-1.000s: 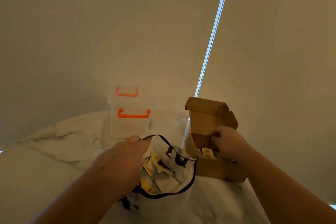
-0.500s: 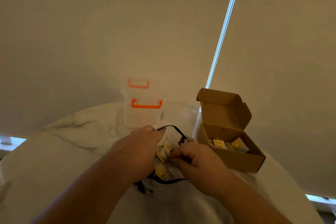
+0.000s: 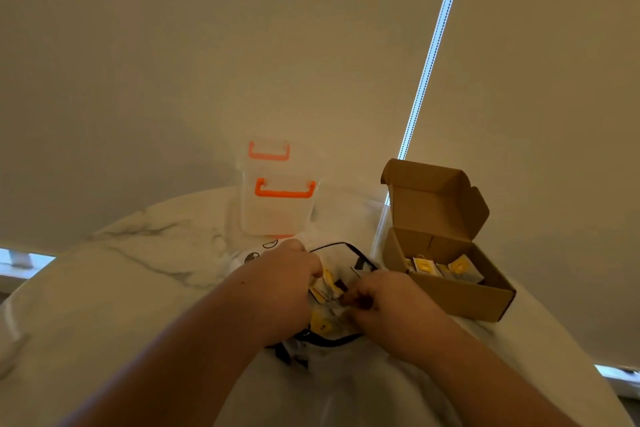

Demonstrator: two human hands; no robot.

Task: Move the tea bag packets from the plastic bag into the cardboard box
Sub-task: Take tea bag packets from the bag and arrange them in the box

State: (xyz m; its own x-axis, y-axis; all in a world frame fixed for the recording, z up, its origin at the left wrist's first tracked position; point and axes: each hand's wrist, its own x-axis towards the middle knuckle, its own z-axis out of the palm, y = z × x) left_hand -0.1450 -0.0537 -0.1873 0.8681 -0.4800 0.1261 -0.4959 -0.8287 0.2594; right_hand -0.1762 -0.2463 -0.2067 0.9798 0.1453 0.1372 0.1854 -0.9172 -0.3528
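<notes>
Low at centre frame, the left hand (image 3: pixel 284 291) grips the rim of the plastic bag (image 3: pixel 346 245), holding it open; the right hand (image 3: pixel 391 308) curls its fingers among the tea bag packets (image 3: pixel 325 284) inside (pinching one or not, I cannot tell). Others lie in the cardboard box (image 3: pixel 460 298) at right. A loose pinch could drop a packet between bag and box.
</notes>
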